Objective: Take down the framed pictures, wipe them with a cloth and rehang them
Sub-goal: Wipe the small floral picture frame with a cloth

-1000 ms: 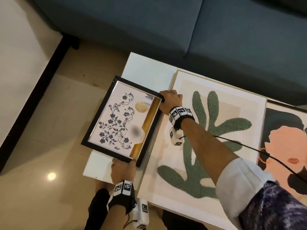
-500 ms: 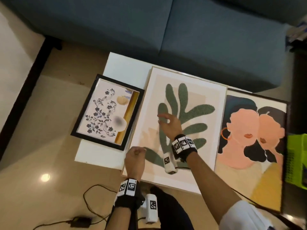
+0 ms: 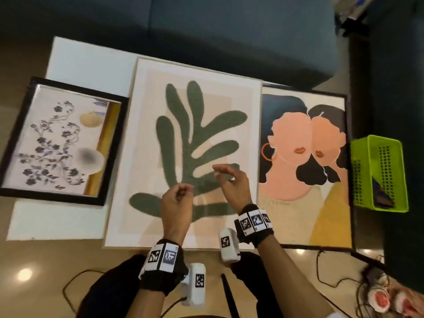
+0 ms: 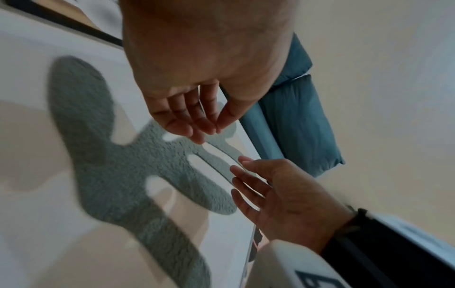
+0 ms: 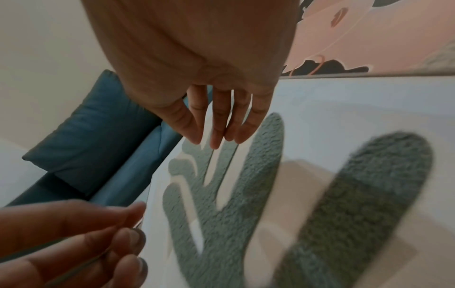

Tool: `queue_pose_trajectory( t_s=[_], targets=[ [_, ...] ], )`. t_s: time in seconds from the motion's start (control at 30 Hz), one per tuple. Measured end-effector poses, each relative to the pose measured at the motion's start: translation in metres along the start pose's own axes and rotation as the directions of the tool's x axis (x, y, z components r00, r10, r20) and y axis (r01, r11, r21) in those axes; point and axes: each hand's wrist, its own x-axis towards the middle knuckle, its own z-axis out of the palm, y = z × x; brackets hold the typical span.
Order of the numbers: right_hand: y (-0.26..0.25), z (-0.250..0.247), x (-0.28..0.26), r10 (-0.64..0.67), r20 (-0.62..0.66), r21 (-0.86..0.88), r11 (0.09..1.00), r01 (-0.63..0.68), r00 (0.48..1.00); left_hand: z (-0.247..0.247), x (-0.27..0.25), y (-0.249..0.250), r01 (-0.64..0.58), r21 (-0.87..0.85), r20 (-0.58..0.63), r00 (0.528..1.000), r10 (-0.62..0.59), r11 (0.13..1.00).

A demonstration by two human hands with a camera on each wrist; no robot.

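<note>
Three framed pictures lie flat side by side on a white low table (image 3: 87,65). At the left is a black-framed floral picture (image 3: 57,143). In the middle lies a large light-framed green leaf picture (image 3: 183,125), and a dark-framed picture of two faces (image 3: 302,157) is on the right. Both hands hover just above the lower part of the leaf picture (image 4: 110,175). My left hand (image 3: 181,196) has loosely curled fingers and holds nothing. My right hand (image 3: 226,177), beside it, has relaxed fingers (image 5: 216,126) and is also empty. No cloth is in either hand.
A blue sofa (image 3: 206,31) runs along the far side of the table. A lime green perforated basket (image 3: 378,175) stands at the right with a dark object inside. Cables (image 3: 332,278) trail over the tiled floor near my legs.
Both hands gripped the black-framed floral picture a second ago. It now lies on the table's left end. The hands have let go and moved right, over the leaf picture.
</note>
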Motion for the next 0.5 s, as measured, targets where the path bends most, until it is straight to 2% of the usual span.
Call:
queue_pose_trajectory(
  t_s=[0.13,0.2,0.27,0.37,0.5],
  targets=[
    [0.048,-0.067,0.030,-0.088,-0.081,0.043,0.995,0.091,0.993,0.096,-0.002,-0.011,-0.104,0.001,0.016,0.994,0.104,0.995],
    [0.057,-0.085,0.037,-0.112,-0.095,0.047,0.992,0.117,0.989,0.118,-0.001,-0.016,-0.151,0.014,0.040,0.988,0.151,0.988],
    [0.083,-0.122,0.040,-0.157,-0.157,0.026,0.986,0.163,0.975,0.159,-0.011,-0.028,-0.278,0.091,0.135,0.955,0.265,0.956],
    [0.116,-0.169,0.041,-0.200,-0.236,-0.011,0.979,0.203,0.951,0.203,-0.025,-0.037,-0.464,0.179,0.270,0.871,0.410,0.868],
    [0.145,-0.203,0.023,-0.252,-0.315,-0.006,0.965,0.264,0.915,0.226,-0.042,-0.056,-0.579,0.224,0.370,0.795,0.481,0.784]
  ],
)
